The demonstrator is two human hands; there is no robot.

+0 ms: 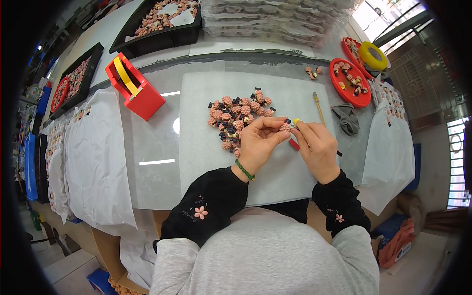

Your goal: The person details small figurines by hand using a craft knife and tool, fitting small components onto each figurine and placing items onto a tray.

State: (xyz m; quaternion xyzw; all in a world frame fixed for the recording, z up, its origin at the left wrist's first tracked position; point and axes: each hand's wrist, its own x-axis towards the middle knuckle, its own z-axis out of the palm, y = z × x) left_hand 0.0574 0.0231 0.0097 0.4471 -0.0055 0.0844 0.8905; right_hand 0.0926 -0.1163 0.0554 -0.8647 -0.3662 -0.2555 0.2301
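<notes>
Gray workshop bench (152, 189), glossy, light reflections on its left part. Red tape dispenser (142, 105) with yellow tape sits there, tilted in view. Next right: white foam sheet (199, 177) carrying a loose pile of pink-and-dark figurines (241, 112). Just right of that, left fingers (268, 122) are closed on one small figurine (284, 127), held above the sheet, dark end up. Right fingers (306, 131) meet it, pinching a small yellow-topped item (296, 121); type unclear, contact with the figurine can't be confirmed. Red piece (294, 143) shows below, partly hidden. Further right: thin brush-like stick (319, 108), gray cloth (347, 119), red round tray (364, 101) with more figurines.

Handling, judged by look: very light, stiff, probably molded plastic. Knobbly pink surface should resist slipping; small dark projections may snap. Best hold: thumb and index across the pink bulk, low pressure, dark end left free.
</notes>
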